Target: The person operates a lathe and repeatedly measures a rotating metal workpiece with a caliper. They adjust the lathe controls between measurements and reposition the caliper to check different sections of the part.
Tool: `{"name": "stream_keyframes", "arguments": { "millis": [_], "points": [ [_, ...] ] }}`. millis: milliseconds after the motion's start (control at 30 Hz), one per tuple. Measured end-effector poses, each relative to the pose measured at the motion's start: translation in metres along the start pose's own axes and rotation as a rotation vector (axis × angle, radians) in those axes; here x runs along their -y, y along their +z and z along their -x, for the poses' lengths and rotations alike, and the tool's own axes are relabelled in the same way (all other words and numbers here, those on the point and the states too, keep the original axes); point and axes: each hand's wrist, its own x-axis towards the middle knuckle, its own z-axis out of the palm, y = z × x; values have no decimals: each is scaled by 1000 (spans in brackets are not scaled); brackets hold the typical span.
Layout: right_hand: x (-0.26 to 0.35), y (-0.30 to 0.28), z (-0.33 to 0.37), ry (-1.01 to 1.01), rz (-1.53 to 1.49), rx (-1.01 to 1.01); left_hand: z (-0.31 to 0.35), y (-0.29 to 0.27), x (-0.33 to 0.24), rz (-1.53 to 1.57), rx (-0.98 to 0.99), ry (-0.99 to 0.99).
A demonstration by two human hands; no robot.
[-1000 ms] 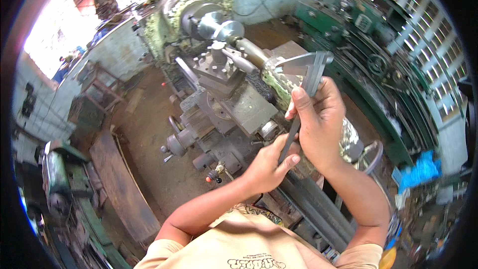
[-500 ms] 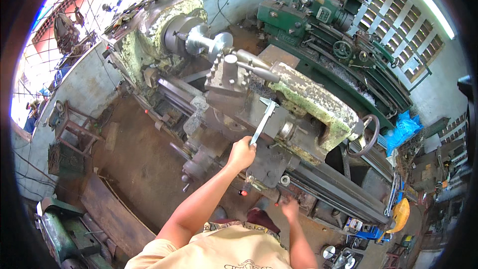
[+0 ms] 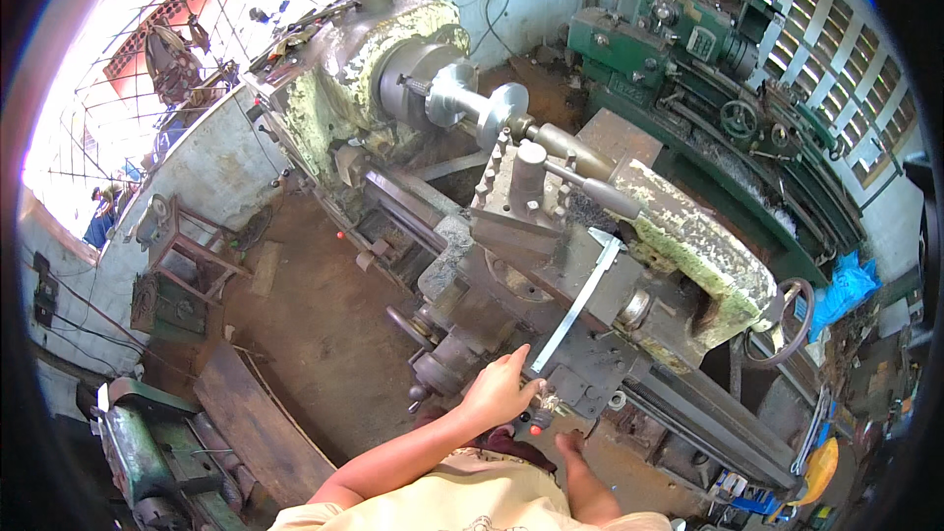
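Note:
A silver vernier caliper (image 3: 578, 307) lies slantwise on the lathe carriage, its jaws toward the tool post (image 3: 521, 187). My left hand (image 3: 500, 393) is open just beside the caliper's lower end, index finger and thumb apart, close to the carriage levers and a red knob (image 3: 536, 430). Low in the picture, my right hand (image 3: 570, 446) hangs near the carriage front; its fingers are too indistinct to read. A shiny spool-shaped metal workpiece (image 3: 479, 106) sits between the chuck (image 3: 418, 84) and the tailstock (image 3: 693, 251).
A green lathe (image 3: 708, 88) stands behind at the right. The tailstock handwheel (image 3: 787, 320) juts out near a blue plastic bag (image 3: 846, 282). At left are a small metal stand (image 3: 192, 251), a curved rusty sheet (image 3: 258, 413) and a green machine (image 3: 162, 452).
My left hand has come away from the caliper's end and drawn back toward me; the caliper stays on the carriage. The view has shifted, so the lathe appears farther right.

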Motion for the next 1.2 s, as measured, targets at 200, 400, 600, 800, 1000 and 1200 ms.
{"name": "stream_keyframes", "arguments": {
  "millis": [200, 400, 600, 800, 1000, 1200],
  "points": [
    [-3, 23, 5, -109, 183, -27, 29, -61, 80, 165, -431, 38],
    [123, 30, 125, -101, -642, 220, -41, -94, 266, -35, -292, -738],
    [291, -19, 237, -17, -1496, 141, -77, -54, 308, 569, -181, -872],
    [385, -30, 249, -99, -1083, -162, -80, -68, 316, 639, -134, -865],
    [399, -20, 237, -60, -1031, -267, -124, -109, 401, 909, 218, -1146],
    [400, -23, 236, -73, -1072, -227, -137, -97, 433, 1108, 175, -1298]
  ]
}}
